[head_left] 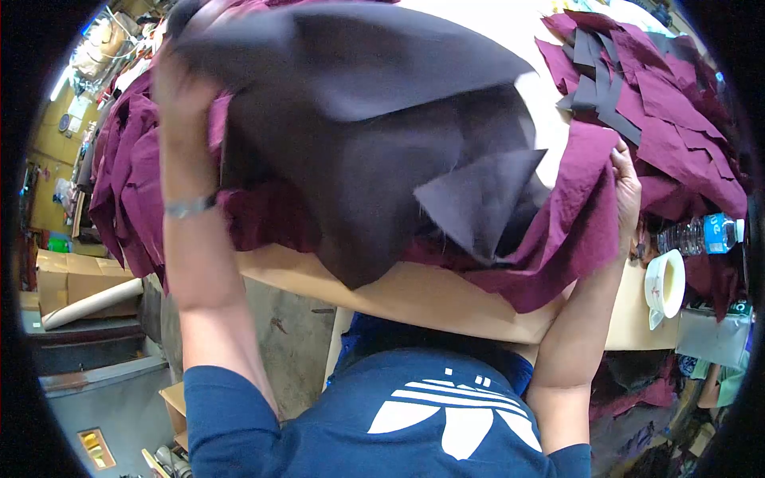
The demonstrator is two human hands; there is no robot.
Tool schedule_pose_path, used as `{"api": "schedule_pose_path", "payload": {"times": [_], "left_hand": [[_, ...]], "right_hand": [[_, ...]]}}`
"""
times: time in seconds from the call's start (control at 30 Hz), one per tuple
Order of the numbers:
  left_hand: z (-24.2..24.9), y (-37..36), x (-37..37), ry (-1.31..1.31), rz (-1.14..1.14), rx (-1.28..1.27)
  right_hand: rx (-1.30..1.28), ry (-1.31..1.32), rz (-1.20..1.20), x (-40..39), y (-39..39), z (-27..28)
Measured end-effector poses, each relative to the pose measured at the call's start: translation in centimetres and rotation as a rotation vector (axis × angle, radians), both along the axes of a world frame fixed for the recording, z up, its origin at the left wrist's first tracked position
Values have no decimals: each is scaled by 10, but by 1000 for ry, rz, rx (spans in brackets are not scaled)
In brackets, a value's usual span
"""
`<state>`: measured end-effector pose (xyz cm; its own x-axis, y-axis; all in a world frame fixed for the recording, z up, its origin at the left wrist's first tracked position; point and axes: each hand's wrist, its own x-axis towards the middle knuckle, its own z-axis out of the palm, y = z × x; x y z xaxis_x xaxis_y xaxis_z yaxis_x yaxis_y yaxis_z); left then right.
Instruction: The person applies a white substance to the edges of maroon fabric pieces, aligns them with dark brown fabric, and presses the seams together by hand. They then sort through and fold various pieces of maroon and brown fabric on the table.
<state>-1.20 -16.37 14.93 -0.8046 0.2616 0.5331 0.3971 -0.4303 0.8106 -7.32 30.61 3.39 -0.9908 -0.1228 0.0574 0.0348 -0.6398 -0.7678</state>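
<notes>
A large dark grey-brown cloth (382, 151) billows over the table in front of me, its upper edge blurred by motion. At its upper left corner is my left hand (190, 84), also smeared, with the fingers closed on the cloth and partly hidden behind it. Beneath and around the dark cloth lies maroon cloth (586, 183), crumpled along the table's front edge. My right hand (627, 179) pinches the right edge of this maroon cloth, thumb on top. A folded pointed flap of the dark cloth hangs near the middle.
Cut maroon and dark pieces (677, 111) are heaped at the back right. A water bottle (705, 235) lies on its side, beside a white cup-like container (664, 287). Maroon cloth (131, 175) drapes off the table's left side. Lower left stand a cardboard box (72, 275) and a pale roll (94, 304).
</notes>
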Motion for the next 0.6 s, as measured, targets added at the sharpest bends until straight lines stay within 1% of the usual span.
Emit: {"api": "schedule_pose_path", "payload": {"times": [0.03, 0.07, 0.1, 0.13, 0.2, 0.23, 0.3, 0.33, 0.37, 0.4, 0.47, 0.53, 0.57, 0.6], "left_hand": [[-4, -14, 24, -2, -238, 41], [-15, -36, 45, -3, -143, 49], [-25, -57, 66, -7, -47, 54], [-43, -87, 105, -19, 438, 1], [-58, -85, 145, -144, 572, -278], [-83, -86, 162, -239, 877, -254], [-107, -105, 188, -254, 996, -550], [-117, -115, 196, -277, 1025, -554], [-127, -125, 203, -300, 1052, -559], [-133, -126, 205, -335, 1048, -419], [-138, -131, 208, -404, 963, -155], [-117, -97, 198, -477, 792, 88], [-106, -71, 196, -578, 924, -99], [-102, -67, 191, -621, 852, -309]], "right_hand": [[-16, 20, -44, 2, 2, 3], [-32, 41, -88, 3, 4, 4], [-79, 54, -38, -3, 16, 0], [-126, 50, -18, 2, 18, 2], [-221, 56, 28, 8, 18, 14], [-235, 56, 54, 1, 29, 7], [-189, 60, -40, 2, 22, 8], [-165, 62, -87, 2, 19, 9], [-134, 148, -43, -3, 22, 3], [-104, 161, -56, -5, 23, 0], [-45, 191, -79, -7, 23, -4], [45, 166, -159, -7, 21, -4], [90, 155, -199, -7, 20, -4], [108, 155, -183, -6, 19, -3]]}}
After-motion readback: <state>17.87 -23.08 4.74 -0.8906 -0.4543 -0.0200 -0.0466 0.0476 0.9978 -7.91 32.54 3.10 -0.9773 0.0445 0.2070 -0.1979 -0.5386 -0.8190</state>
